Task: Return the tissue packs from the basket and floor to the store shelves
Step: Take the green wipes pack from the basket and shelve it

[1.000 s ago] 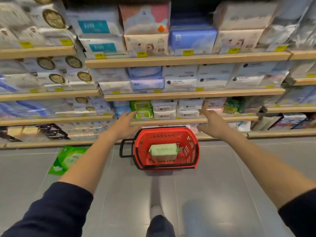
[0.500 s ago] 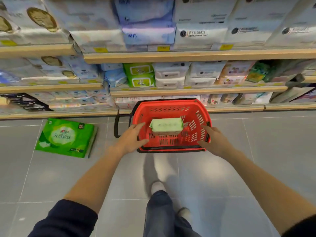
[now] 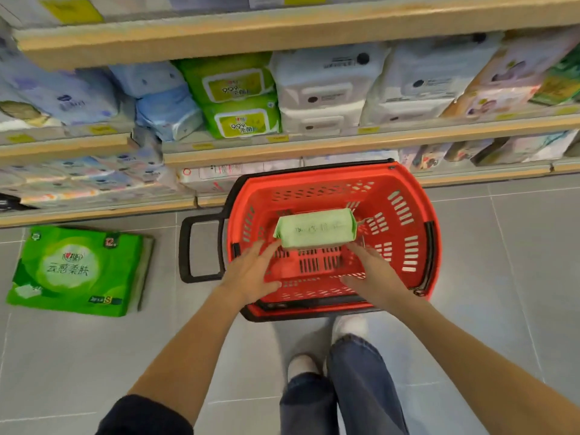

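While stretched into basket [image 3: 408, 183], left hand [image 3: 251, 274], right hand [image 3: 370, 271] spread, flanking tissue pack [image 3: 315, 229].

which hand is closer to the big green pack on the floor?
Left. The left hand is over the red basket's left side, apart from the big green pack beyond the handle. The right hand is farther right over the basket.
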Available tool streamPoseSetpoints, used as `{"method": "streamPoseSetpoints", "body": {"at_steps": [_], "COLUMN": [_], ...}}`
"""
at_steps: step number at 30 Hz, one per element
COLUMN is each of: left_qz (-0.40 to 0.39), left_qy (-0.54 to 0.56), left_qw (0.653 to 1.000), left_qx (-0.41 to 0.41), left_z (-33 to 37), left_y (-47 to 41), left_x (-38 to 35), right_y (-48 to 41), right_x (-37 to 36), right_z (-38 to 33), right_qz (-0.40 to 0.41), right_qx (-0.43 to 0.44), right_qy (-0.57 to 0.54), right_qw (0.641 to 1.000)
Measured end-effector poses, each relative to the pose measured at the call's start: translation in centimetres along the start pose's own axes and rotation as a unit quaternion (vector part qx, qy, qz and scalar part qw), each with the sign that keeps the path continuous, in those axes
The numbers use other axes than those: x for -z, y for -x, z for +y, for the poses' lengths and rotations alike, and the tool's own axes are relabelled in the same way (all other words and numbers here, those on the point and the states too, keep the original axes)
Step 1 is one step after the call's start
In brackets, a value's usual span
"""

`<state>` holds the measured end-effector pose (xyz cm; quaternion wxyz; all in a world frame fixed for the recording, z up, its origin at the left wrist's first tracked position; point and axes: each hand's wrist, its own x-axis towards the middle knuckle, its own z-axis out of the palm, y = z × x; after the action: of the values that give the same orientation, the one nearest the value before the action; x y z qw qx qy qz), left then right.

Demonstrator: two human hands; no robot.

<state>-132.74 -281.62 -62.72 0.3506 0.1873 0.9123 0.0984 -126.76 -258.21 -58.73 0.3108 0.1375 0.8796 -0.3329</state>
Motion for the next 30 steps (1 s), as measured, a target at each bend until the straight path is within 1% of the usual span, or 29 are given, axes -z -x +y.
{"method": "streamPoseSetpoints", "body": {"at_steps": [2, 4, 7, 10, 13, 17, 20, 22, 24, 25, 26, 28, 30], "left_qz": [-0.011, -0.026, -0.036, -0.025, -0.027, -0.034, -0.014, -0.004, 0.032, 0.07, 0.125, 0.228, 0.29], "left_qy": [-0.041, -0.08, -0.14, -0.194, -0.22, -0.265, -0.271, -0.246, -0.236, -0.23, -0.216, -0.197, -0.195], "left_qw": [0.999, 0.996, 0.989, 0.98, 0.975, 0.963, 0.961, 0.968, 0.97, 0.968, 0.964, 0.945, 0.926], "left_qx": [-0.007, -0.015, -0.021, -0.028, -0.031, -0.042, -0.052, -0.046, -0.055, -0.07, -0.09, -0.126, -0.144], "left_z": [-0.4, -0.7, -1.2, -1.7, -1.9, -2.5, -3.1, -3.4, -3.7, -3.8, -4.0, -4.3, -4.3], "left_y": [-3.2, -6.4, -11.4, -16.4, -20.1, -22.8, -23.5, -23.7, -23.5, -23.4, -23.3, -23.2, -23.2], "left_x": [-1.6, -3.1, -5.1, -7.2, -9.1, -11.5, -12.8, -13.4, -14.0, -14.5, -15.2, -16.4, -17.3], "right_y": [-2.9, -6.0, -10.6, -14.4, -17.3, -20.7, -23.1, -24.4, -25.5, -25.9, -26.3, -27.0, -27.4], "right_x": [-1.2, -2.3, -4.0, -6.0, -7.7, -10.2, -11.9, -12.4, -12.6, -12.7, -12.8, -12.9, -12.8], "right_z": [1.0, 2.1, 4.1, 6.2, 7.4, 7.3, 6.3, 5.5, 4.8, 4.6, 4.4, 4.2, 4.0], "right_qz": [-0.001, 0.001, 0.004, 0.011, 0.001, 0.018, 0.042, 0.077, 0.115, 0.128, 0.139, 0.147, 0.151], "right_qx": [-0.018, -0.054, -0.096, -0.13, -0.159, -0.2, -0.254, -0.312, -0.366, -0.383, -0.393, -0.417, -0.449], "right_qy": [-0.043, -0.11, -0.205, -0.266, -0.348, -0.428, -0.455, -0.469, -0.475, -0.478, -0.479, -0.474, -0.448], "right_qw": [0.999, 0.992, 0.974, 0.955, 0.924, 0.881, 0.852, 0.823, 0.792, 0.78, 0.773, 0.762, 0.758]}}
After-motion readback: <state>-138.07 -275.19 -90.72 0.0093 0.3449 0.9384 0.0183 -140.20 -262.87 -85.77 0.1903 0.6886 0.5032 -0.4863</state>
